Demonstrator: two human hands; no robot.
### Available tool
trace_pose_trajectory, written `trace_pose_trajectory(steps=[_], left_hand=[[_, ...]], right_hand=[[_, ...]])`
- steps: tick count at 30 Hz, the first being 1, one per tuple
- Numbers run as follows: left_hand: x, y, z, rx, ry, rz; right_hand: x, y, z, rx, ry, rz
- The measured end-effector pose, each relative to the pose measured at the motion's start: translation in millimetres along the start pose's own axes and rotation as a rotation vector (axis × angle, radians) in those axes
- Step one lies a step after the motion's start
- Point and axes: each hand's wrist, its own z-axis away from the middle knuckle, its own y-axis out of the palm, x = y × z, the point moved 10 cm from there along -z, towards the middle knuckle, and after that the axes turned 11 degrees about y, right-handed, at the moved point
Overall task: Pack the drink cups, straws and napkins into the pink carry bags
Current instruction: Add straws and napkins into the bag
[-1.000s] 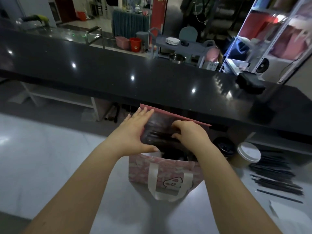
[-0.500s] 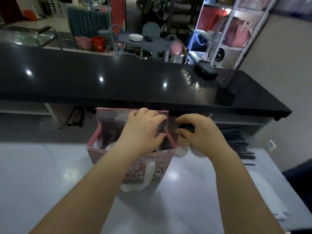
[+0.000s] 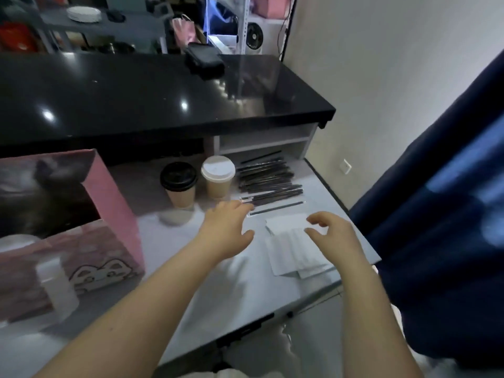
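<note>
Pink carry bag [image 3: 114, 203] is left at the near left, no longer gripped as it was earlier. Left hand [image 3: 226, 230] is stretched, fingers [image 3: 236, 208] loose, toward the straws [image 3: 268, 181]; right hand [image 3: 332, 236] is held, loosely curled and empty, over the napkins [image 3: 294, 246].

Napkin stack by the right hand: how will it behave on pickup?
Likely floppy and light: the napkins look like thin white sheets lying flat. The stack is fanned unevenly, so sheets will probably slide apart if pushed. The right hand hovers at its edge; a pinch may lift only the top few.
</note>
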Motion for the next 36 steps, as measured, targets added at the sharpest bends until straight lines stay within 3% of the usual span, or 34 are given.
trace_pose_trajectory(steps=[6,10,17,23,36], left_hand=[[-4,74,-10,0.121,-0.053,0.021],[-17,102,-12,0.144,-0.046,0.048],[-32,118,-21,0.172,-0.027,0.046],[-37,113,-32,0.160,-0.025,0.038],[-14,57,-28,-0.012,-0.088,0.046]], right_hand=[[-77,33,-28,0.014,0.258,0.313],[-91,55,-31,0.024,0.278,0.460],[-99,64,-34,-0.039,0.269,0.390],[-80,71,-26,-0.135,0.139,0.370],[-54,7,-29,-0.338,0.082,-0.005]])
